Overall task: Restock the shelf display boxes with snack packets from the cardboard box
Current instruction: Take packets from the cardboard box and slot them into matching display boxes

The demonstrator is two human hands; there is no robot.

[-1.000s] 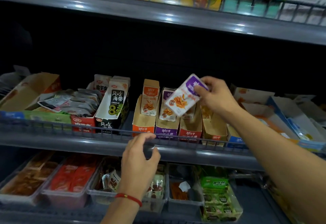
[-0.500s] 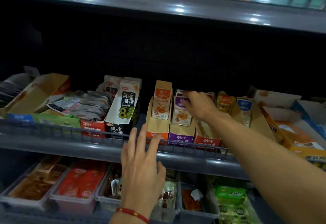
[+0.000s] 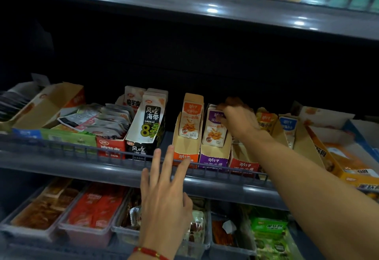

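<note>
My right hand (image 3: pixel 239 121) reaches into the purple display box (image 3: pixel 214 158) on the middle shelf, its fingers curled round the top of the purple snack packets (image 3: pixel 214 132) standing in it. An orange display box (image 3: pixel 185 153) with orange packets (image 3: pixel 189 123) stands just left of it, and a red display box (image 3: pixel 244 164) just right, mostly behind my forearm. With fingers spread and holding nothing, my left hand (image 3: pixel 166 194) hovers in front of the shelf rail (image 3: pixel 82 153), below the orange box. The cardboard box is not in view.
Left on the same shelf stand a black seaweed box (image 3: pixel 146 128) and a red box of loose grey packets (image 3: pixel 110 124). Yellow and blue boxes (image 3: pixel 287 124) sit to the right. Clear bins (image 3: pixel 92 212) of snacks line the lower shelf. Another shelf (image 3: pixel 205 7) hangs overhead.
My right hand carried a purple packet down into the purple display box and now holds the packets' tops there. My left hand opened its fingers and rose slightly before the rail.
</note>
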